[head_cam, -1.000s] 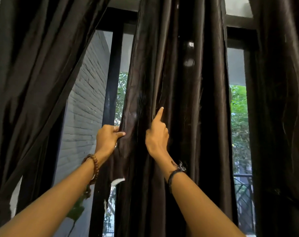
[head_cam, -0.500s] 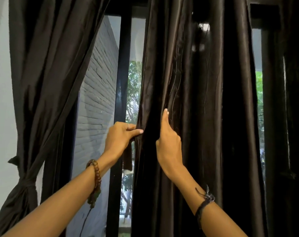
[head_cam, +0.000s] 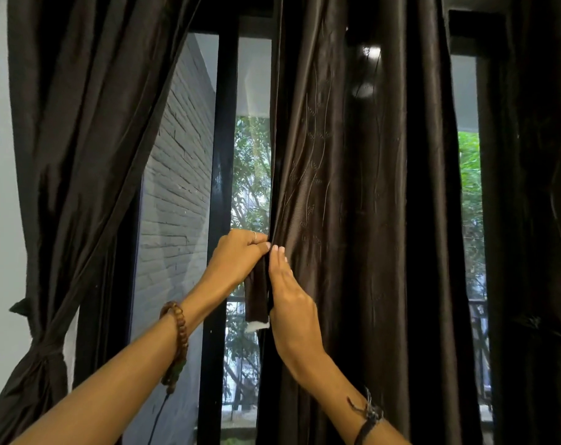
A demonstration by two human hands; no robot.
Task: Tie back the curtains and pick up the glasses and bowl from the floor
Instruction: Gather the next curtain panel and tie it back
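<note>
1. Curtains first: the left curtain (head_cam: 90, 149) already hangs gathered and bound by a tie-back (head_cam: 45, 346) low against the wall, so by my reading that panel is done.

2. Centre curtain (head_cam: 343, 220), the landmark from here on, hangs loose and straight in front of the window frame (head_cam: 223, 187); tying it back looks like the step in hand, and it is not yet gathered.

3. A third dark curtain (head_cam: 536, 187) hangs to the right of the centre curtain; whether it is tied I cannot tell, as it lies in shadow.

4. Glasses and bowl are nowhere in view, nor is the floor, so that half of the task appears untouched as far as can be judged.

5. Left hand (head_cam: 237, 261) sits at the centre curtain's left edge, its fingers curled round a narrow dark fabric strip (head_cam: 256, 297) that hangs from the fist, ending in a white tag; it looks like the tie-back band.

6. Right hand (head_cam: 292, 303) lies just right of that strip, fingers straight and flat against the centre curtain's cloth, pressing and clasping nothing.

7. Both hands meet at the curtain's left hem, the fabric directly under the right palm and the strip between the two hands.
</note>
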